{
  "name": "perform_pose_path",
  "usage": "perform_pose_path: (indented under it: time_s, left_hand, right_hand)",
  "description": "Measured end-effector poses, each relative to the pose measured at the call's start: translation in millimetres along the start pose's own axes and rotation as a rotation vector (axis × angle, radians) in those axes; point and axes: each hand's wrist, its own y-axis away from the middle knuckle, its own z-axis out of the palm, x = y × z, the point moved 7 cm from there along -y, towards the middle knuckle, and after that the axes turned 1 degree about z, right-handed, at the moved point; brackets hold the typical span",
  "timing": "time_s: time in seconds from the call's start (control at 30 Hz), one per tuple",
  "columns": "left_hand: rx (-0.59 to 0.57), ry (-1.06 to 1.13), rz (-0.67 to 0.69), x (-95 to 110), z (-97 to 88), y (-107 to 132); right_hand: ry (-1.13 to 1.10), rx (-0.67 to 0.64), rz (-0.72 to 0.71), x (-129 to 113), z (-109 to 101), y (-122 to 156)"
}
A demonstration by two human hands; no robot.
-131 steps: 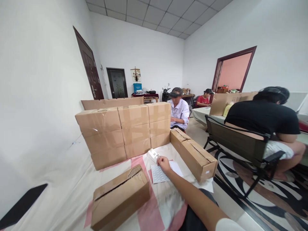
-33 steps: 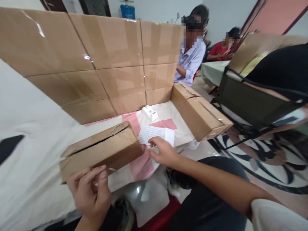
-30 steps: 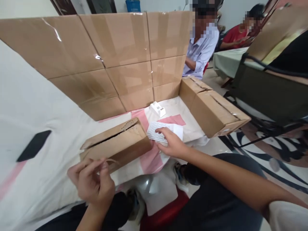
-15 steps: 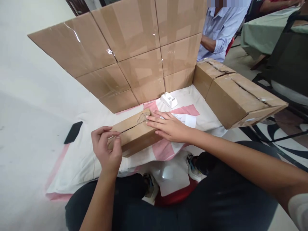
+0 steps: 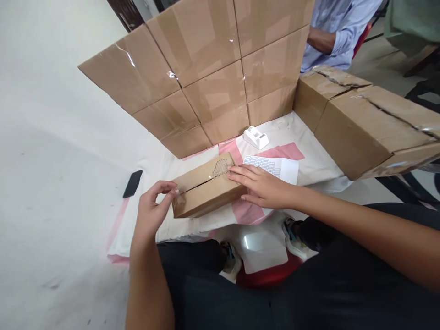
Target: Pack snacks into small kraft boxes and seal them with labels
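Note:
A narrow cardboard box (image 5: pixel 202 196) lies on the cloth before me, a dark seam running along its top and a torn, ridged patch near its far right end. At the left end, my left hand (image 5: pixel 154 208) pinches a bit of clear tape (image 5: pixel 177 194) between thumb and forefinger. The tape's shiny surface also covers that end of the box. My right hand (image 5: pixel 263 185) rests with fingers stretched out on the box's right end, beside the torn patch. Just past the right hand is a white sheet (image 5: pixel 289 170) printed with small outlined shapes.
Tall cardboard panels (image 5: pixel 213 87) stand at the back, and two larger boxes (image 5: pixel 357 133) form the right side. A white wedge-shaped device (image 5: pixel 256 137) sits near the panels. A black phone-like object (image 5: pixel 132 184) lies at left. A person in a blue shirt (image 5: pixel 338 27) sits behind.
The view has shifted, so everything appears farther right. My left thumb and forefinger have come together on the tape at the box's left end. My right hand stays on the box.

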Motion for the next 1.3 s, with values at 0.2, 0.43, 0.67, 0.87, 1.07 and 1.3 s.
perform_pose_path:
  time_s: [0.2,0.43,0.67,0.87,1.07,1.3]
  left_hand:
    - [-0.179,-0.067,0.138,-9,-11.2,5]
    - [-0.156,-0.137,0.142,-13,-10.5,5]
    - [-0.128,-0.063,0.122,-17,-12.7,5]
    - [-0.157,0.024,0.06,-16,-10.8,7]
    - [-0.144,-0.017,0.039,-17,-9.0,5]
    - [-0.176,-0.057,0.073,-14,-4.0,4]
  right_hand:
    - [-0.035,-0.046,0.004,0,-1,1]
    - [-0.046,-0.061,0.001,2,0,-1]
    - [-0.044,-0.052,-0.006,0,0,0]
    - [-0.059,-0.034,-0.013,1,0,0]
    - [-0.063,-0.037,-0.006,0,0,-1]
    - [-0.073,-0.04,0.015,0,0,-1]
